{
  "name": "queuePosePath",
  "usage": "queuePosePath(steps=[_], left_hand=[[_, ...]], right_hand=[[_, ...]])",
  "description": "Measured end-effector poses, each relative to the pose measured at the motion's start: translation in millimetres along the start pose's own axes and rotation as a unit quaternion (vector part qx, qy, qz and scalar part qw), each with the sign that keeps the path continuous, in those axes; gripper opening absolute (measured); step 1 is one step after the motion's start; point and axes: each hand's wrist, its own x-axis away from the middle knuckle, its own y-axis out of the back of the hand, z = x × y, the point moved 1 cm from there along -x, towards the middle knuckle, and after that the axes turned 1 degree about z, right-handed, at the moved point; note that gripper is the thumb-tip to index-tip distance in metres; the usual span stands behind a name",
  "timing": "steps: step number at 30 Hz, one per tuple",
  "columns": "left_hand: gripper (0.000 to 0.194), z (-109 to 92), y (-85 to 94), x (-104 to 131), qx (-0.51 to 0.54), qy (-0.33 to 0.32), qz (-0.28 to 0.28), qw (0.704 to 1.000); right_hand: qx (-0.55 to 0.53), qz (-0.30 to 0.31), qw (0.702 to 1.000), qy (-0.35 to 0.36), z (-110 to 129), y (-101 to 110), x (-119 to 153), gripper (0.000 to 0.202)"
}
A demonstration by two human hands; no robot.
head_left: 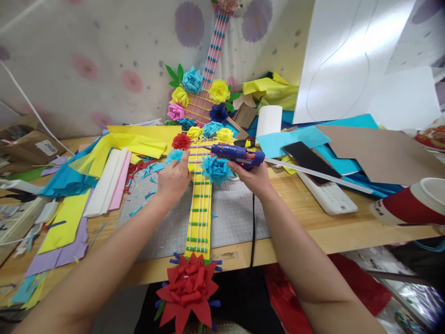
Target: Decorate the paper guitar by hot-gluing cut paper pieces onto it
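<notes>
My right hand (255, 178) is closed around a blue hot glue gun (238, 155), with a long white glue stick (320, 175) trailing from its back. Its nozzle points left over the body of a yellow paper guitar (196, 185). At the guitar's left edge is my left hand (174, 178), index finger stretched out beside a light blue paper flower (174, 156) and a red one (181, 141); its other fingers are partly hidden. White strings and green strips run along the neck. A blue flower (218, 169) sits below the gun, and a large red flower (187, 287) covers the near end.
A pink paper guitar (212, 55) with flowers leans against the back wall. Left lie crepe paper rolls (107, 183) and blue scraps on a grey cutting mat (229, 222). To the right are a phone (311, 162), a white device (330, 197), cardboard (389, 153) and a paper cup (413, 202).
</notes>
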Motion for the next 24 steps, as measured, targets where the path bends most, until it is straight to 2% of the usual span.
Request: queuePosePath(steps=[14,19,24], left_hand=[[0.074,3.4,-14.1,-1.3,0.068,-0.038,-0.107,0.991],[0.072,7.2,-17.8,-1.4,0.069,-0.044,-0.108,0.991],[0.063,10.8,-18.4,4.3,0.079,-0.02,-0.098,0.992]], right_hand=[[0.003,-0.005,1.0,-0.016,-5.2,-0.8,-0.9,0.035],[0.003,-0.01,1.0,-0.016,-6.2,-1.5,-1.1,0.035],[0.001,-0.008,1.0,-0.016,-10.5,-2.5,-1.7,0.036]])
